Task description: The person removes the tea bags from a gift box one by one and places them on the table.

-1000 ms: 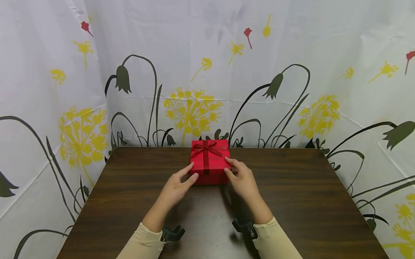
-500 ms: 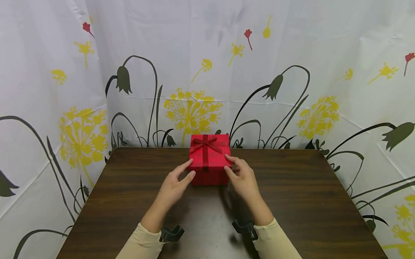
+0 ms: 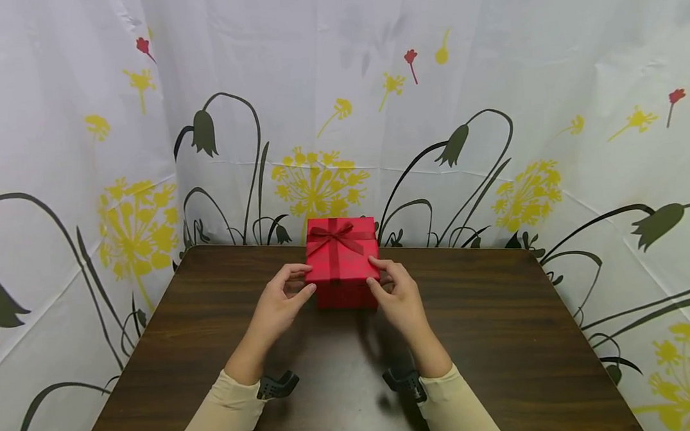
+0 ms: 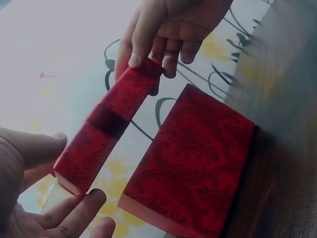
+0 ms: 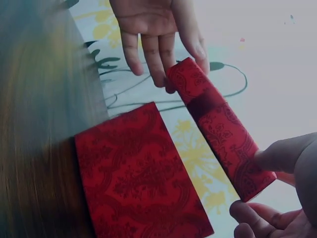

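A red gift box lid (image 3: 347, 267) with a dark red ribbon and bow is gripped at its left edge by my left hand (image 3: 275, 307) and at its right edge by my right hand (image 3: 403, 301). Thumbs press its front side, with fingers along the sides and underneath. Below it stands the red patterned box base (image 3: 346, 298) on the table. Both wrist views show a gap between the raised lid (image 4: 131, 94) and the base (image 5: 138, 173). The inside of the base is hidden.
The dark wooden table (image 3: 488, 325) reaches back to a white curtain (image 3: 351, 93) printed with yellow, red and dark flowers. The box stands near the table's far edge. Black wrist straps (image 3: 277, 385) sit at both cuffs.
The lid has risen off the base and shifted slightly left, showing more of the base's front. Both hands have moved along with it, the left one further to the left.
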The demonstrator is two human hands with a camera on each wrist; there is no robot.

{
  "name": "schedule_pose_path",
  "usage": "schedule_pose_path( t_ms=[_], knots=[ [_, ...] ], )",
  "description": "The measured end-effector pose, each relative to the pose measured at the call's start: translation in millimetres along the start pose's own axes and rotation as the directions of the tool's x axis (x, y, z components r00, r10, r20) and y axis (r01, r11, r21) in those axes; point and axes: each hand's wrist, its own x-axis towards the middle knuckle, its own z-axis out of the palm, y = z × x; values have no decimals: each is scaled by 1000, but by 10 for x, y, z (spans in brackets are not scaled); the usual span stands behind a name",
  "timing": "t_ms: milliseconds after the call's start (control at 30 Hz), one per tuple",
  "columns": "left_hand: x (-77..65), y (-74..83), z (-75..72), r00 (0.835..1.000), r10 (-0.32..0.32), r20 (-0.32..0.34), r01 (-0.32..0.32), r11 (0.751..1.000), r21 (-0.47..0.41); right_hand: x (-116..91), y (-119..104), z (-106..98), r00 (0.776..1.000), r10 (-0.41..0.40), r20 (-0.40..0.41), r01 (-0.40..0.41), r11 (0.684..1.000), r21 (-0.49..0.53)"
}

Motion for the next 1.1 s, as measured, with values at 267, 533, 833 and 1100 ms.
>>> schedule_pose_path(
  t_ms=[267, 533, 833, 1100],
  knots=[
    [-8, 29, -68, 998, -30, -53, 30, 1000, -8, -54, -146, 34, 999, -39, 14, 37, 996, 87],
    [-75, 114, -96, 997, -60, -57, 59, 998, -21, -64, -199, 25, 999, -45, 16, 42, 990, 137],
    [-241, 111, -297, 994, -96, -53, 98, 994, 40, -146, -297, 188, 999, 31, 12, -32, 979, 203],
    [-448, 39, -401, 989, -55, -134, 62, 997, 52, -213, -441, 370, 1000, 5, -13, -1, 969, 247]
  ],
)
